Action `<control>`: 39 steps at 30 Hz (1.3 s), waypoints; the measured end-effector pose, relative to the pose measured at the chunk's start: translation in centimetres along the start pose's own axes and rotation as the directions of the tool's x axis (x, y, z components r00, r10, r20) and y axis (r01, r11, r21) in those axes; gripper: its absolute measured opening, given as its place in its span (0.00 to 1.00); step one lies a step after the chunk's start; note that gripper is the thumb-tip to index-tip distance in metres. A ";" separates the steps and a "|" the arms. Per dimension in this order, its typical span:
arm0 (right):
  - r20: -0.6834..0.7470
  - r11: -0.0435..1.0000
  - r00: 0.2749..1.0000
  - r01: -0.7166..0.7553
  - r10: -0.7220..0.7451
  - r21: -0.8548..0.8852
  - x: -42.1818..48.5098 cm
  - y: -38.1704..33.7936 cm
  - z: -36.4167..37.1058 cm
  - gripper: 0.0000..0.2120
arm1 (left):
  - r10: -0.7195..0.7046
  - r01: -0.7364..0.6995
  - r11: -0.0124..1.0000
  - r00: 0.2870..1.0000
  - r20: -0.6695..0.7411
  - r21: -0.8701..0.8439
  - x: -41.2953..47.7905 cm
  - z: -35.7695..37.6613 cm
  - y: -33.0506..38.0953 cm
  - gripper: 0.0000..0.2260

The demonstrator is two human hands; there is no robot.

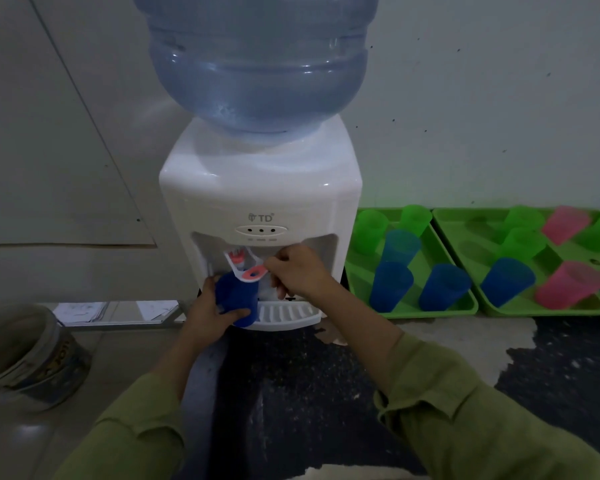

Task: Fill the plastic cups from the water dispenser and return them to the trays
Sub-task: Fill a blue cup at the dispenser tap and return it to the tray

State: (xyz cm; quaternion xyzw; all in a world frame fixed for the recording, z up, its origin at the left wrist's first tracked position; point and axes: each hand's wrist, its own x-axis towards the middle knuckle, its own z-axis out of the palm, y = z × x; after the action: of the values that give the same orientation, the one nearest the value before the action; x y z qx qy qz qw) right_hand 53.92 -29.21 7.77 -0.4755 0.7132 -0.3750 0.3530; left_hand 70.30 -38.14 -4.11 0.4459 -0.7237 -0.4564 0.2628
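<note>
Olive sleeves (465, 410) reach in from the bottom edge. Far left, a bucket (32, 355) sits on the floor. The left hand (208, 317) wraps its fingers round a blue cup (238, 296), held under the taps of the white water dispenser (257, 188) and just above the drip tray (284, 315). The right hand (300, 271), fingers curled, pinches the end of the pink tap lever (253, 271). Further right, two green trays side by side, one (430, 313) next to the dispenser and the other (548, 311) beyond it, hold green, blue and pink cups.
</note>
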 end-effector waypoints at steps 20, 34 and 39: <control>-0.020 0.967 0.998 -0.045 0.052 0.252 -0.8 -0.7 0.3 0.11 | 0.035 -0.034 0.999 0.999 -0.025 0.039 -0.3 0.5 0.8 0.34; 0.011 0.942 0.997 -0.076 0.077 0.326 -0.7 -0.7 0.3 0.13 | 0.062 -0.060 0.997 0.998 -0.033 0.048 -0.4 0.5 0.8 0.35; 0.020 0.953 0.996 -0.084 0.082 0.292 -0.6 -0.7 0.2 0.13 | 0.051 -0.049 0.997 0.998 -0.031 0.051 -0.3 0.5 0.8 0.35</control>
State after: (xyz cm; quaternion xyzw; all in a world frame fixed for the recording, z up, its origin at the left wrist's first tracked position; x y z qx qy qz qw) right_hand 54.52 -28.90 8.33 -0.3890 0.6677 -0.4595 0.4379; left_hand 69.68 -37.50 -3.59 0.4414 -0.7417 -0.4240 0.2744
